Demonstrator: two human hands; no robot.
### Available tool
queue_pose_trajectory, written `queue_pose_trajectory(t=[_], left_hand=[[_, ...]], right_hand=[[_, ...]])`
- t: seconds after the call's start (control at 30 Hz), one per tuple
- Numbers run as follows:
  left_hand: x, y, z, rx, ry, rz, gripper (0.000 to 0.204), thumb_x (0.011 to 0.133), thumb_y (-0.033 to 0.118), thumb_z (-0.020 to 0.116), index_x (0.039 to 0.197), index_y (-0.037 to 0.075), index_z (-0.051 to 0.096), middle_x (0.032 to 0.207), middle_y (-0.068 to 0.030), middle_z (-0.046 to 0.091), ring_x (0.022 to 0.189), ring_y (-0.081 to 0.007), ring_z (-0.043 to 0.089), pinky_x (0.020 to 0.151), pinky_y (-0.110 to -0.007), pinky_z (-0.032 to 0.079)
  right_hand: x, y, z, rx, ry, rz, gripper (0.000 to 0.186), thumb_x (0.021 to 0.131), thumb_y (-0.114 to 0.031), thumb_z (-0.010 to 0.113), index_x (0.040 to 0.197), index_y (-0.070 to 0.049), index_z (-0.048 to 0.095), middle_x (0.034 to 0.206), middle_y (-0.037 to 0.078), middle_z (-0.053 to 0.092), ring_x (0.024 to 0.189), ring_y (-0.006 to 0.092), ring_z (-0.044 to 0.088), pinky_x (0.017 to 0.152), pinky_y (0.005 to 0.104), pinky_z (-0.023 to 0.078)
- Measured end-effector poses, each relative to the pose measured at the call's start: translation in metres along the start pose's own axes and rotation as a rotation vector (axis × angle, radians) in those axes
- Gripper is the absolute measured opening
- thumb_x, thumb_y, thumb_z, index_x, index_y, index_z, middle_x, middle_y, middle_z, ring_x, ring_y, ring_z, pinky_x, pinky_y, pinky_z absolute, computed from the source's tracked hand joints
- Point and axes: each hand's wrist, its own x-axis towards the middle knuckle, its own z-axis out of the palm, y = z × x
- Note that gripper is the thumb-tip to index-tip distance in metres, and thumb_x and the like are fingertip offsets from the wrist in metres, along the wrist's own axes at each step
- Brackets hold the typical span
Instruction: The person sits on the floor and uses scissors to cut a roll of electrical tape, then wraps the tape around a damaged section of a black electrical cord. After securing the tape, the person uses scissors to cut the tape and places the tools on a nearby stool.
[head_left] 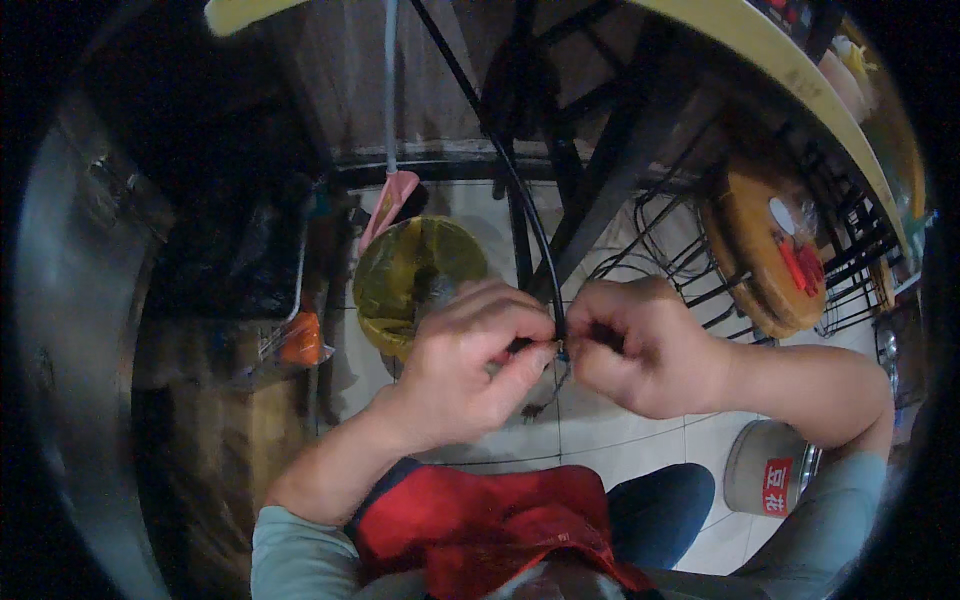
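A black cable [520,180] runs down from the top of the view to my two hands, which meet in the middle. My left hand [475,365] is closed in a pinch at the cable's lower end, thumb against the fingers. Right beside it, my right hand [645,350] is curled, its fingertips pinching at the same end. Between the fingertips a small bit of the end shows, too small to make out. Just below them hangs a thin dark strand [545,407], frayed at its tip.
A bin with a yellow liner [372,318] stands behind my left hand, near a pink tool head [388,205] on a pale pole. At right are a black wire rack [715,300], a round brown board [745,250] and a metal bucket [742,468]. A yellow tabletop edge [800,80] curves above.
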Motion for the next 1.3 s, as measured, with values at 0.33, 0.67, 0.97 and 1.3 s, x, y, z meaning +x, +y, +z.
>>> queue_pose_trajectory(t=[0.33, 0.67, 0.97, 1.3], left_hand=[[0.009, -0.019, 0.004, 0.244, 0.147, 0.281, 0.017, 0.071, -0.001, 0.07, 0.085, 0.004, 0.061, 0.083, -0.0107, 0.063, 0.072, -0.0283, 0.059, 0.073, -0.04, 0.048], [0.001, 0.007, -0.002, -0.494, 0.038, -0.6, 0.011, 0.084, 0.004, 0.069, 0.092, 0.001, 0.063, 0.083, -0.0042, 0.064, 0.069, -0.0103, 0.061, 0.058, -0.024, 0.053], [0.003, 0.011, 0.002, -0.604, -0.025, -0.617, 0.012, 0.087, 0.011, 0.068, 0.094, 0.002, 0.064, 0.08, -0.0004, 0.063, 0.067, -0.0057, 0.058, 0.058, -0.02, 0.048], [0.004, -0.004, 0.009, -0.145, 0.027, -0.012, 0.011, 0.08, 0.003, 0.069, 0.089, 0.002, 0.063, 0.084, -0.0078, 0.064, 0.072, -0.0145, 0.06, 0.06, -0.025, 0.047]], right_hand=[[0.008, 0.003, 0.013, 1.208, 0.102, 0.83, 0.01, 0.084, -0.011, 0.06, 0.077, -0.005, 0.057, 0.062, 0.003, 0.051, 0.045, 0.0131, 0.048, 0.041, 0.025, 0.033], [-0.013, 0.018, -0.001, -0.375, 0.273, -0.44, 0.027, 0.076, 0.005, 0.069, 0.101, 0.003, 0.06, 0.094, 0.016, 0.064, 0.076, 0.0274, 0.065, 0.066, 0.034, 0.054], [-0.011, 0.025, -0.008, -0.64, 0.26, -0.723, 0.034, 0.069, -0.012, 0.063, 0.099, 0.005, 0.059, 0.087, 0.015, 0.06, 0.071, 0.0263, 0.062, 0.059, 0.0326, 0.053], [-0.007, -0.01, -0.005, 0.067, 0.019, 0.129, 0.007, 0.079, -0.003, 0.06, 0.085, 0.0, 0.058, 0.07, 0.007, 0.056, 0.057, 0.0175, 0.056, 0.049, 0.0292, 0.044]])
